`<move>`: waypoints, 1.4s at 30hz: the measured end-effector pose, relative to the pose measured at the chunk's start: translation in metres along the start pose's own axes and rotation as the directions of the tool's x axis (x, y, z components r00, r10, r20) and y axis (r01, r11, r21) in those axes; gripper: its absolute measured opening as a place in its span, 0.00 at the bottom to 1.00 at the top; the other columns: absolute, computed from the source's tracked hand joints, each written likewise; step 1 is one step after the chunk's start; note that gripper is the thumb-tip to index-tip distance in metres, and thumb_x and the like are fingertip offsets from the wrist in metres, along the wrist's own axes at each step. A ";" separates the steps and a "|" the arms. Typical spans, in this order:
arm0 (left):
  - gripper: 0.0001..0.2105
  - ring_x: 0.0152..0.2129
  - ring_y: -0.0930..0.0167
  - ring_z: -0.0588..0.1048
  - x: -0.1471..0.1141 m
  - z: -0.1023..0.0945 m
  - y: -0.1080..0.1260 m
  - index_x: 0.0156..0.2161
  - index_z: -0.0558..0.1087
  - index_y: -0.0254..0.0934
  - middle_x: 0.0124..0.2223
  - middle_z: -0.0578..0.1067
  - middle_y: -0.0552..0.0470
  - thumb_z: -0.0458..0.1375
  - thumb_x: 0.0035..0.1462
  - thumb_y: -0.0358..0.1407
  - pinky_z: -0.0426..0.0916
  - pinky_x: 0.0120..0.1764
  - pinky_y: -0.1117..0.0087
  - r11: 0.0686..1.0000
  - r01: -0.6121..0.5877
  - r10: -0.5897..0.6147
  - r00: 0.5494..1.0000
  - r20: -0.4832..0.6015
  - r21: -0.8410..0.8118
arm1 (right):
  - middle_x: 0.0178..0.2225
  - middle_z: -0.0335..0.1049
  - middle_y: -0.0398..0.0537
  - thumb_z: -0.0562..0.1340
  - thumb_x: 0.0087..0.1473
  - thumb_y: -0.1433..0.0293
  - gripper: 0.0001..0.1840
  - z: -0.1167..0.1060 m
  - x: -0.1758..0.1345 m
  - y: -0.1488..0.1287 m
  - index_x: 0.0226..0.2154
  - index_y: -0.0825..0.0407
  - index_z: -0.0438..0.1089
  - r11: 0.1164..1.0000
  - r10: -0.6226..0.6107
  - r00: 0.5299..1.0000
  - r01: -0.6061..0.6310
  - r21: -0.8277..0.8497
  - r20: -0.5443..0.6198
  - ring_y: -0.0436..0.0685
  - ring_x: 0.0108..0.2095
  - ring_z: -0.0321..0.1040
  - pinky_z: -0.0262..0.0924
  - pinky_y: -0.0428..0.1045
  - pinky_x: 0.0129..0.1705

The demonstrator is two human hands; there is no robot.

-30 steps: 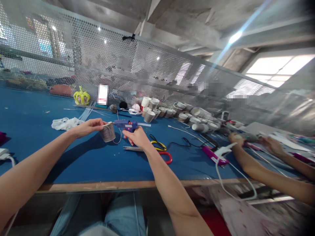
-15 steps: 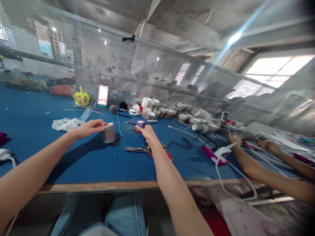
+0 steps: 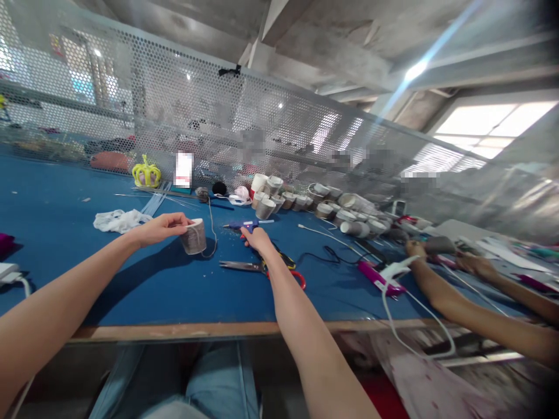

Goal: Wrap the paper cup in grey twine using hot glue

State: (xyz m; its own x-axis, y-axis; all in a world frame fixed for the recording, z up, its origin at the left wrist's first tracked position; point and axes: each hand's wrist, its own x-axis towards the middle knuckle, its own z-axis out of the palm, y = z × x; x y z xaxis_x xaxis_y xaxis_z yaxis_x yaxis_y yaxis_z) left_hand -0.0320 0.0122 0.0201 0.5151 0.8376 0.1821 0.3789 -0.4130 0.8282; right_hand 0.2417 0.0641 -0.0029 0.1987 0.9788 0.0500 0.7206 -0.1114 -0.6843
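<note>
My left hand pinches the rim of a small paper cup whose outside is wound with grey cord. A loose strand of cord runs from the cup to a small grey yarn ball behind it. My right hand is closed on a blue glue gun, its nozzle pointing left and a clear glue stick out of its back. Beside my right wrist lie scissors with red and yellow-black handles, partly hidden by my forearm.
White cloth lies left of the cup. Several cups are grouped along the mesh screen. At right, a purple glue gun or similar tool with cables lies near a co-worker's hands. A wooden edge borders the blue table.
The blue glue gun, gripped by my right hand, has dropped slightly toward the table. My left hand and the cup hold nearly the same place. The co-worker's hands shifted a little.
</note>
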 end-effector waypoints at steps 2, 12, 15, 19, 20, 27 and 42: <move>0.09 0.41 0.67 0.67 0.000 0.000 0.001 0.26 0.60 0.37 0.40 0.71 0.49 0.49 0.49 0.41 0.61 0.39 0.70 1.000 0.007 -0.007 1.000 -0.011 0.018 | 0.25 0.67 0.60 0.60 0.45 0.66 0.13 -0.004 -0.007 -0.006 0.18 0.58 0.64 0.997 -0.039 0.993 0.030 -0.074 -0.114 0.62 0.35 0.63 0.55 0.51 0.33; 0.10 0.40 0.69 0.68 0.001 0.005 -0.003 0.28 0.61 0.35 0.41 0.71 0.47 0.48 0.51 0.41 0.61 0.40 0.71 0.996 -0.080 0.079 0.997 0.006 0.045 | 0.26 0.62 0.44 0.62 0.40 0.61 0.13 0.037 -0.080 -0.060 0.23 0.53 0.62 0.677 -0.736 0.676 0.736 0.015 0.040 0.50 0.28 0.59 0.54 0.46 0.31; 0.10 0.41 0.68 0.67 0.002 0.006 -0.002 0.29 0.62 0.35 0.40 0.71 0.47 0.49 0.52 0.41 0.61 0.42 0.69 0.992 -0.104 0.103 0.994 0.024 0.070 | 0.25 0.60 0.44 0.61 0.42 0.69 0.09 0.042 -0.084 -0.060 0.20 0.53 0.59 0.709 -0.705 0.709 0.704 0.032 0.030 0.49 0.27 0.58 0.54 0.45 0.30; 0.11 0.44 0.67 0.66 0.001 0.007 0.001 0.28 0.62 0.35 0.43 0.71 0.46 0.48 0.53 0.41 0.59 0.45 0.67 0.987 -0.143 0.140 0.989 0.051 0.079 | 0.19 0.59 0.39 0.57 0.45 0.70 0.07 0.033 -0.082 -0.058 0.20 0.52 0.57 0.790 -0.579 0.811 0.533 0.303 0.085 0.46 0.19 0.55 0.53 0.43 0.23; 0.10 0.44 0.67 0.66 0.001 0.007 0.001 0.28 0.62 0.35 0.44 0.70 0.47 0.48 0.53 0.41 0.59 0.45 0.66 0.985 -0.148 0.143 0.988 0.055 0.084 | 0.18 0.59 0.38 0.55 0.46 0.70 0.07 0.030 -0.082 -0.059 0.21 0.52 0.56 0.802 -0.543 0.828 0.462 0.378 0.140 0.45 0.17 0.54 0.52 0.43 0.20; 0.10 0.44 0.67 0.67 -0.002 0.007 0.008 0.30 0.63 0.35 0.44 0.71 0.46 0.48 0.53 0.40 0.60 0.45 0.68 0.990 -0.132 0.126 0.988 0.089 0.058 | 0.18 0.60 0.37 0.56 0.44 0.69 0.05 0.022 -0.078 -0.058 0.26 0.53 0.58 0.775 -0.530 0.825 0.378 0.505 0.195 0.44 0.17 0.55 0.51 0.41 0.19; 0.07 0.45 0.69 0.65 -0.005 0.001 0.011 0.30 0.64 0.36 0.45 0.70 0.50 0.49 0.53 0.38 0.58 0.46 0.70 0.987 -0.058 0.097 0.960 0.264 -0.151 | 0.19 0.59 0.39 0.57 0.44 0.68 0.07 0.009 -0.073 -0.053 0.23 0.55 0.62 0.763 -0.609 0.775 0.516 0.390 0.166 0.45 0.21 0.54 0.51 0.42 0.23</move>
State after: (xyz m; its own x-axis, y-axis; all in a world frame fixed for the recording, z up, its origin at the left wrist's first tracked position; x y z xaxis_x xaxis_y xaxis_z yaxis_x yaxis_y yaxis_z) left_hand -0.0293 0.0029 0.0276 0.7340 0.6693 0.1150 0.2281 -0.4025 0.8866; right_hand 0.1829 0.0005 0.0228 -0.3953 0.8553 0.3350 0.3931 0.4872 -0.7798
